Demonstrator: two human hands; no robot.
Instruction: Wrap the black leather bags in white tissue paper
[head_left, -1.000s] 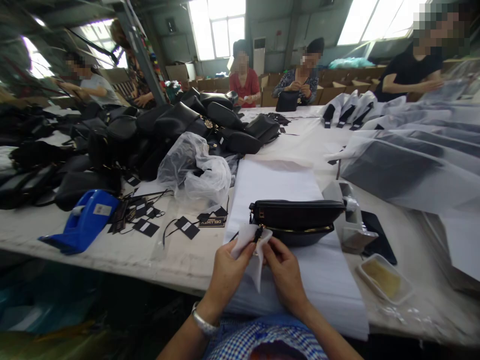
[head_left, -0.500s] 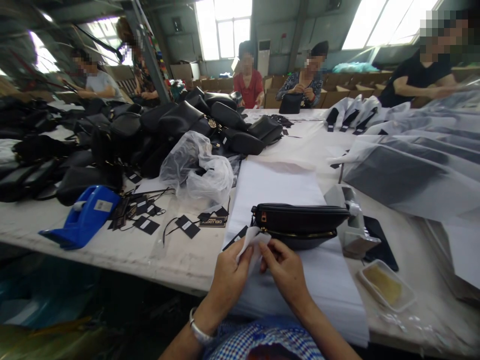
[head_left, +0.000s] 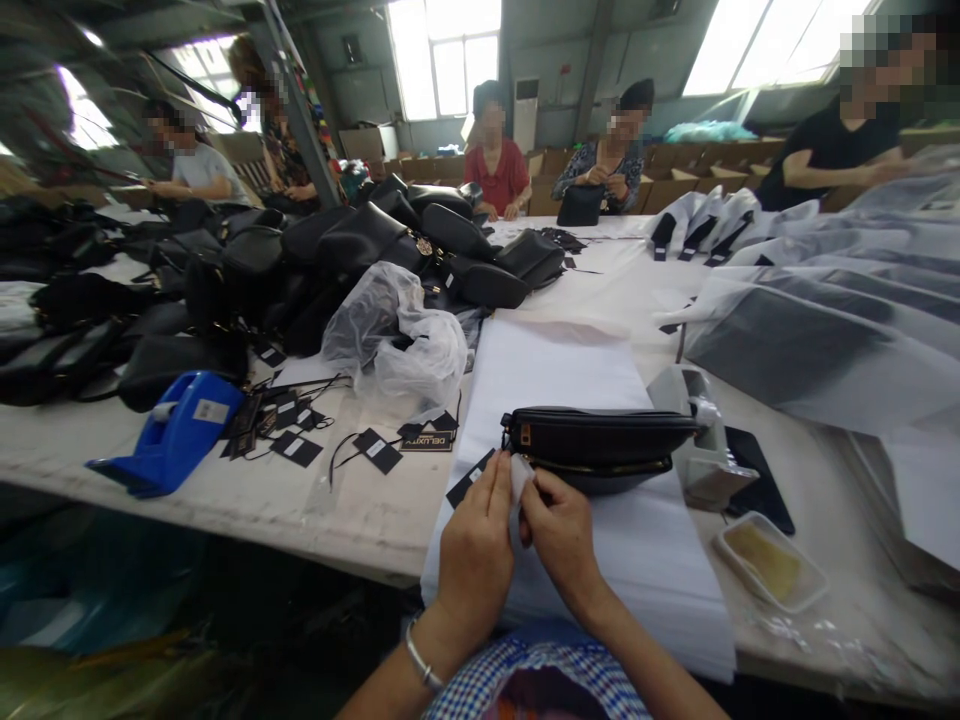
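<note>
Between my two hands is a small piece of white paper (head_left: 519,482), close to the zipper end of a black bag (head_left: 600,436). My left hand (head_left: 478,535), with a silver bangle at the wrist, has its fingers pressed together against the paper's left side. The fingers of my right hand (head_left: 559,530) are curled and pinch the paper from the right. The bag lies on a stack of white paper sheets (head_left: 555,360), its gold zipper facing me. A black tag (head_left: 463,482) lies beside my left fingertips.
Blue tape dispenser (head_left: 176,430) and black tags (head_left: 377,451) lie left; a heap of black bags (head_left: 367,240) stands behind. Rightward are a grey dispenser (head_left: 697,440), a white dish (head_left: 769,562) and wrapped bags (head_left: 810,330). Several people work around the table.
My left hand has turned and its fingers have straightened and closed against the paper, which now shows less between my hands. My right hand has shifted slightly left.
</note>
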